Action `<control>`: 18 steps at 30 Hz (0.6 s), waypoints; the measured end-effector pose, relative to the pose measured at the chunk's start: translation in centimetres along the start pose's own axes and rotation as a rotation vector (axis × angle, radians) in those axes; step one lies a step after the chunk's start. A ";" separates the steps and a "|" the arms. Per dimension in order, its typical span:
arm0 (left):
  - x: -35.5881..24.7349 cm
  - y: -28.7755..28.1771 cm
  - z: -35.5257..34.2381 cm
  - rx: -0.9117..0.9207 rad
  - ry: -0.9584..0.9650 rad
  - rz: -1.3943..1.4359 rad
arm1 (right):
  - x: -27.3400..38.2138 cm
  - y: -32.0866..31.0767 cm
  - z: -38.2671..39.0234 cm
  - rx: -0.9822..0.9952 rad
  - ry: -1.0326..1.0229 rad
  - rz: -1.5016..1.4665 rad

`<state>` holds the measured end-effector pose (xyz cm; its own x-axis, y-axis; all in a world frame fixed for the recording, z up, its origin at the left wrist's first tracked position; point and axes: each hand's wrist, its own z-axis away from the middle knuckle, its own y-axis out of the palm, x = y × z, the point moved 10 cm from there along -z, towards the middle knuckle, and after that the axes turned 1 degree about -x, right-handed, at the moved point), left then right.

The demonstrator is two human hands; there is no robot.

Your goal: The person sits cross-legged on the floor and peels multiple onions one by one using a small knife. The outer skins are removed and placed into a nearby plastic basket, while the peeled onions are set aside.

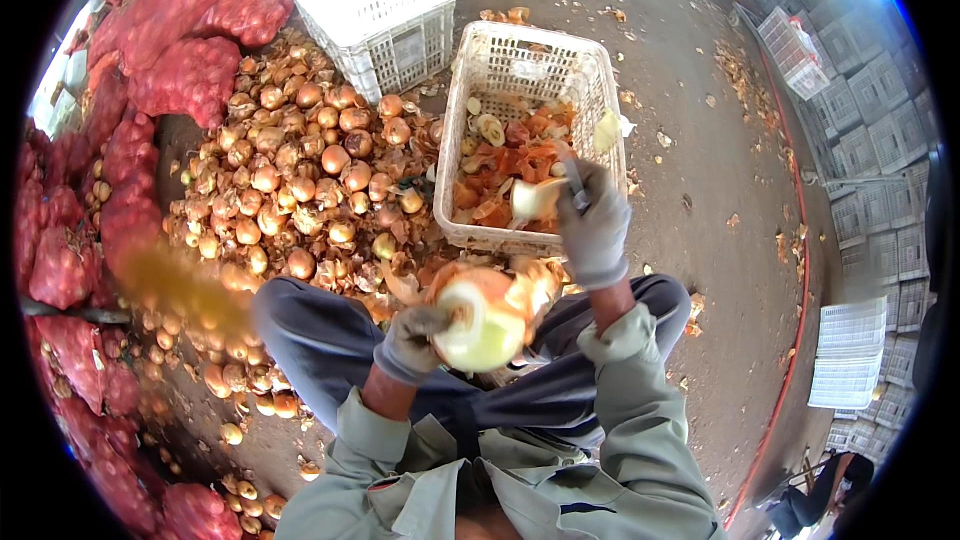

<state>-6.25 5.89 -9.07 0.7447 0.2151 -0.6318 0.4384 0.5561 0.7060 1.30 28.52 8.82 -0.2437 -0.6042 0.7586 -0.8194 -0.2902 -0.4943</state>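
My left hand, in a greyish work glove, is closed on a large onion held over my lap. The onion is partly peeled: pale flesh shows below, while loose orange skin hangs from its upper right side. My right hand, gloved too, is closed around a small knife over the near right side of a white crate. Beside the blade is a pale and orange piece of onion peel, blurred by motion; whether it touches the knife I cannot tell. Inside the crate lie orange skins and onion trimmings.
A heap of unpeeled onions spreads over the floor to the left. Red mesh sacks line the far left. Stacked white crates stand behind the heap; more crates line the right wall. A yellowish blur crosses the left side.
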 end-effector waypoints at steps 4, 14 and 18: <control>-1.9 3.7 0.6 0.114 -0.027 0.195 | -1.8 -0.7 -0.4 0.073 0.026 0.123; -3.6 7.4 -1.0 0.149 0.013 0.735 | 5.9 0.7 8.2 0.362 -0.264 -0.065; -4.0 6.9 -1.2 0.150 0.039 0.827 | 6.3 1.4 9.3 0.426 -0.236 -0.023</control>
<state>-6.77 9.86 -2.03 0.8387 0.5354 0.0994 -0.1770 0.0955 0.9796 3.43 17.40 8.95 -0.0630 -0.7318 0.6786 -0.5263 -0.5533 -0.6456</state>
